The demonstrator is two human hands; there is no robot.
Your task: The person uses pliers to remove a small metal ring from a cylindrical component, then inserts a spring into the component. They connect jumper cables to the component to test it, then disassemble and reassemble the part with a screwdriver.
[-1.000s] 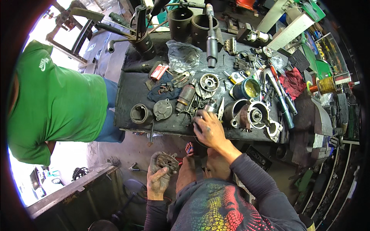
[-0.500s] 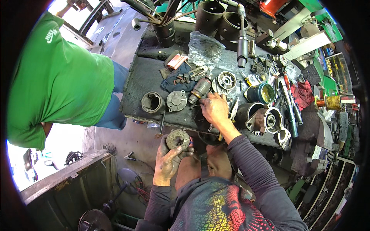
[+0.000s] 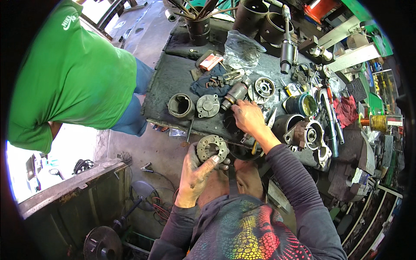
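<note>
My left hand (image 3: 193, 177) is closed around a round grey metal plate (image 3: 223, 150) with a large centre opening and small holes, held up in front of the bench edge. My right hand (image 3: 250, 118) reaches over the bench with its fingers curled. Its fingertips lie by the lower end of a dark cylindrical armature (image 3: 238, 91); what they pinch, if anything, is hidden. To the left of that hand sit a round metal end cap (image 3: 208, 113) and a short hollow cylinder (image 3: 175, 106). A round spoked metal housing (image 3: 264, 87) lies beyond the armature.
The dark workbench (image 3: 161, 84) also bears a cast housing (image 3: 312, 134), a tin (image 3: 304, 105), long-handled tools, a clear plastic bag (image 3: 242, 50) and a rod-filled can (image 3: 198, 34). A person in a green shirt (image 3: 82, 73) stands at the left. A metal bin wall (image 3: 73, 190) is at lower left.
The bench has shifted rightward in view. My left hand has turned the metal plate so its face shows more fully. My right hand stays near the armature's lower end.
</note>
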